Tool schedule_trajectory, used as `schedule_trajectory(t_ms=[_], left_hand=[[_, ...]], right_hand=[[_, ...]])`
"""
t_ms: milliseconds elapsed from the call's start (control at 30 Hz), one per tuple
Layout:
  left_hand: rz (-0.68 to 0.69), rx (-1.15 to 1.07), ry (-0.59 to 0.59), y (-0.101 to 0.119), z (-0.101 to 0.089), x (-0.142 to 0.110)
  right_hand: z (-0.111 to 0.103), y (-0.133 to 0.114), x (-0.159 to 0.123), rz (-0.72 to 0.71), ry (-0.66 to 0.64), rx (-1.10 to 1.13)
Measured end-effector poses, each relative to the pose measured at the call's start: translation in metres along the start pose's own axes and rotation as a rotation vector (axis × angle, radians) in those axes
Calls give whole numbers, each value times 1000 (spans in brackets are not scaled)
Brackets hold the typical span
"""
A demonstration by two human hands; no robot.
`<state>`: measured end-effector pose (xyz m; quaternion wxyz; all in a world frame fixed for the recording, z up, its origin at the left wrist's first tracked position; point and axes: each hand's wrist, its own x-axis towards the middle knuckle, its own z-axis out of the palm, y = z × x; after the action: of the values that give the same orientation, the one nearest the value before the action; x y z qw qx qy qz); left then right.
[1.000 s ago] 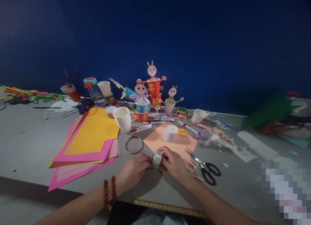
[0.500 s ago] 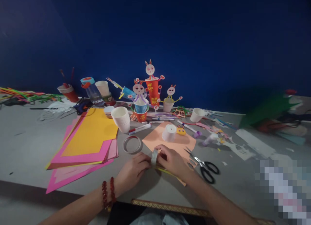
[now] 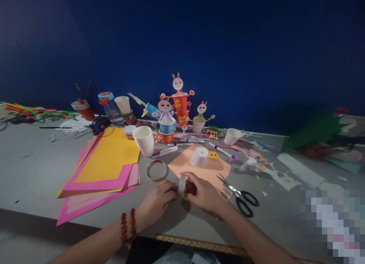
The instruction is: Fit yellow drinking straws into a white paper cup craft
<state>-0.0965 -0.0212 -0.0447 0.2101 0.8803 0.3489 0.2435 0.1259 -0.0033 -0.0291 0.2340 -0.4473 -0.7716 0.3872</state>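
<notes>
Both my hands meet near the table's front edge over a small roll of clear tape (image 3: 181, 186). My right hand (image 3: 203, 195) grips the roll, standing it on edge. My left hand (image 3: 157, 203), with red bead bracelets on the wrist, pinches at the roll's left side. A yellow strip under my hands is mostly hidden. An orange paper sheet (image 3: 199, 167) lies just behind my right hand, with a white paper cup (image 3: 199, 157) on its side on it. Black-handled scissors (image 3: 241, 197) rest to the right of my right hand.
A larger tape ring (image 3: 155, 169) lies flat behind my left hand. Stacked pink and yellow sheets (image 3: 105, 161) lie left. A white cup stack (image 3: 144, 140), bunny cup figures (image 3: 176, 108), markers and paper scraps crowd the back. A green paper shape (image 3: 316, 129) lies at far right.
The tape roll has turned from tilted to standing on edge between my hands. My right hand's fingers have closed further over it. Other things keep their places.
</notes>
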Motion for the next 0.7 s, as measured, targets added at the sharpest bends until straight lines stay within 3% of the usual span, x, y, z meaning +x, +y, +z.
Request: schedule_trajectory(t_ms=[367,700], left_hand=[[20,18,15,2,-1,0],[-8,-35,17,0,2,-2]], right_hand=[[-2,-4,-4,2,-16,-36],[5,7,-3,-46,3,-71]])
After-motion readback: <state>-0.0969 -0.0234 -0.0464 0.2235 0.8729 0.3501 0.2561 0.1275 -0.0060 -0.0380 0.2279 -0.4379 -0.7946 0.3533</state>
